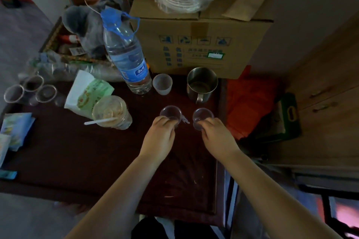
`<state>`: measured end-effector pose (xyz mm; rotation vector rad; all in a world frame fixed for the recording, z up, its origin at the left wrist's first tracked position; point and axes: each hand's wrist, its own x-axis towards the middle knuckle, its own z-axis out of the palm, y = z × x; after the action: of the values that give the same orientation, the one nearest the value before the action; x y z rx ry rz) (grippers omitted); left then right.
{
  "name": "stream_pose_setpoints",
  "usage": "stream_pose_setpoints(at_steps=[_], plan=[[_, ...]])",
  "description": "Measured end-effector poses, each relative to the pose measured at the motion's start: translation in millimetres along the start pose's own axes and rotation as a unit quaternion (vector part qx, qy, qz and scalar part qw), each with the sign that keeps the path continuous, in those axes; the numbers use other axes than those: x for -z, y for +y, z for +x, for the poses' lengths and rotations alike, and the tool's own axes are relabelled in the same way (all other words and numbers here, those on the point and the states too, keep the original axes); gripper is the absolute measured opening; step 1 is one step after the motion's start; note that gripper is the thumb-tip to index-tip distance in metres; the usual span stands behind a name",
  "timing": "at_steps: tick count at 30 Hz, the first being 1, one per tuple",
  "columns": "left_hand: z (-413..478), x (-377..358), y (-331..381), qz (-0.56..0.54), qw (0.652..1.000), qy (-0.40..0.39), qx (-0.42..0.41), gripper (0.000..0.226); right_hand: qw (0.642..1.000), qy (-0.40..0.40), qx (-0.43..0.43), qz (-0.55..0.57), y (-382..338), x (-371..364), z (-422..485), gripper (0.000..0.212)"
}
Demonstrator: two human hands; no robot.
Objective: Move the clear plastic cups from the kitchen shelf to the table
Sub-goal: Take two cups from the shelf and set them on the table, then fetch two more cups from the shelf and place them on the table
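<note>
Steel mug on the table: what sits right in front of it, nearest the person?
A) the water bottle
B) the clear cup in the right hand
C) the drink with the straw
B: the clear cup gripped by the right hand sits just below the steel mug.

Dark red table (77,151), water bottle (126,58), steel mug (202,83), cardboard box (200,44), lidded drink cup (111,111)

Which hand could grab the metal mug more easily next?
The right hand, probably. It holds a clear cup just in front of the metal mug, whose handle points toward it. The left hand holds the other cup farther to the left. Both hands are busy, though.
</note>
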<state>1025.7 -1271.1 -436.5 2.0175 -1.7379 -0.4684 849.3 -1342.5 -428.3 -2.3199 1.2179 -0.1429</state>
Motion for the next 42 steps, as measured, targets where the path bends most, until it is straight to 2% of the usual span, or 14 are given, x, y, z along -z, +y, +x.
stream_pose_setpoints(at_steps=[10,19,23,31,38,42], plan=[[8.4,-27.1,-12.7,-0.013,0.998,-0.032,0.057,0.037,0.999,-0.033,0.038,0.0,10.5,-15.8,7.5,0.033],[3.9,-22.6,-4.5,-0.004,0.997,-0.017,0.072,0.045,1.0,-0.024,0.016,0.008,7.9,-11.9,0.4,0.034],[-1.1,-7.8,2.9,-0.007,0.998,-0.005,0.055,0.046,1.0,0.01,0.008,0.008,-4.1,-0.3,-7.5,0.034],[-23.0,51.5,21.9,-0.031,0.998,0.045,-0.013,0.047,0.989,0.132,-0.064,-0.003,-60.0,31.9,-43.5,0.033],[-49.9,139.9,45.6,0.011,0.979,0.069,-0.192,0.05,0.95,0.27,-0.141,-0.069,-149.9,65.1,-102.2,0.042],[-86.7,198.2,56.8,0.041,0.958,0.081,-0.272,0.05,0.923,0.318,-0.193,-0.098,-212.0,76.5,-152.1,0.051]])
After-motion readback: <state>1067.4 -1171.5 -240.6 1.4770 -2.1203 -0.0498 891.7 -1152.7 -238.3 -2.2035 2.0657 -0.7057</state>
